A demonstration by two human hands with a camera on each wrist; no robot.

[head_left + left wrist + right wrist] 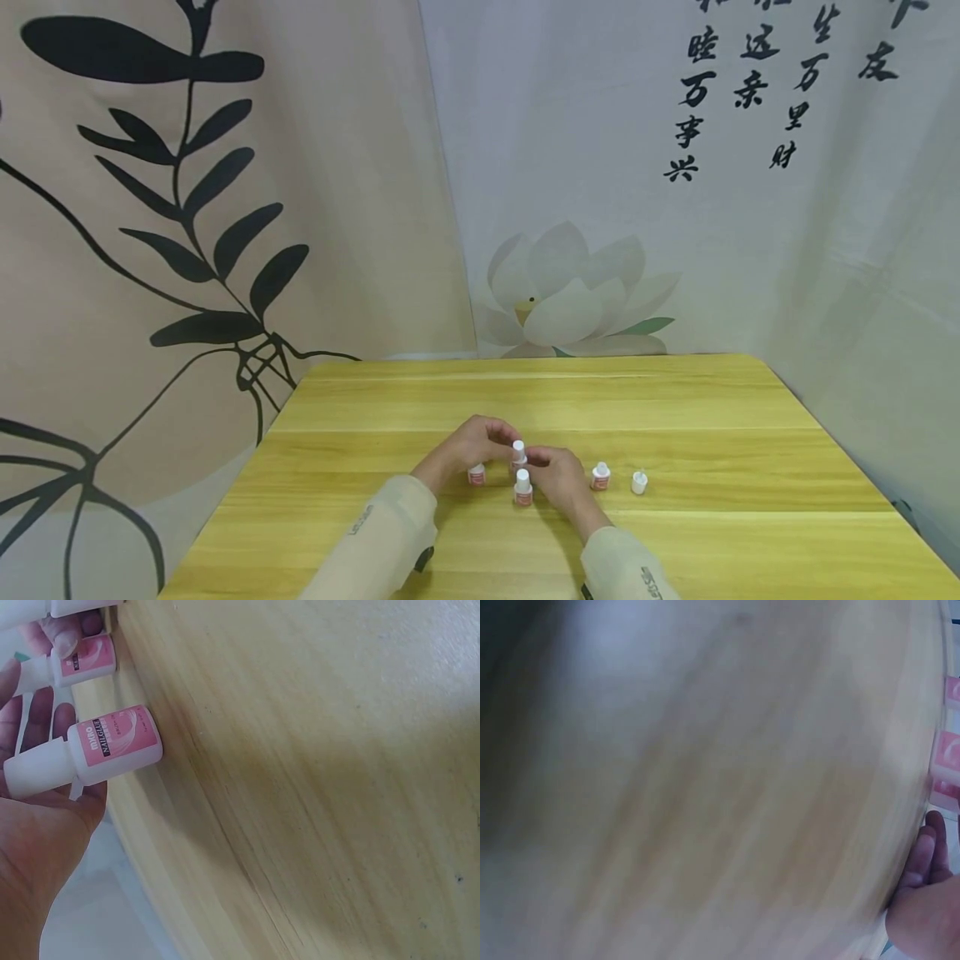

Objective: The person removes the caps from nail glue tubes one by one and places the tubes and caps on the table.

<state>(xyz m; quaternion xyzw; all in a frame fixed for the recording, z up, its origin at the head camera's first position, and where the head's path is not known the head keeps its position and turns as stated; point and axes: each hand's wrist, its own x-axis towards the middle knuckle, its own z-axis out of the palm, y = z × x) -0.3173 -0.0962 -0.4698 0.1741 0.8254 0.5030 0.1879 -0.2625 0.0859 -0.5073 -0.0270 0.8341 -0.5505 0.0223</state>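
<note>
In the head view my left hand [480, 443] and right hand [557, 477] meet at an upright nail glue bottle [518, 457], white-capped with a pink label. Left fingertips are at its cap, while the right thumb and fingers pinch its body, seen in the left wrist view on the pink label [91, 657]. A second nail glue bottle [522, 490] stands just in front. Under the left hand is a third [477, 475]; close up, its label [116, 736] reads "NAIL GLUE". The right wrist view catches only part of the right hand [926, 900] at its edge.
Right of the right hand stands another pink-labelled bottle [601, 477] with a white top. Beyond it sits a small white piece [639, 482], too small to identify. The wooden table [720, 417] backs onto a printed curtain [360, 208].
</note>
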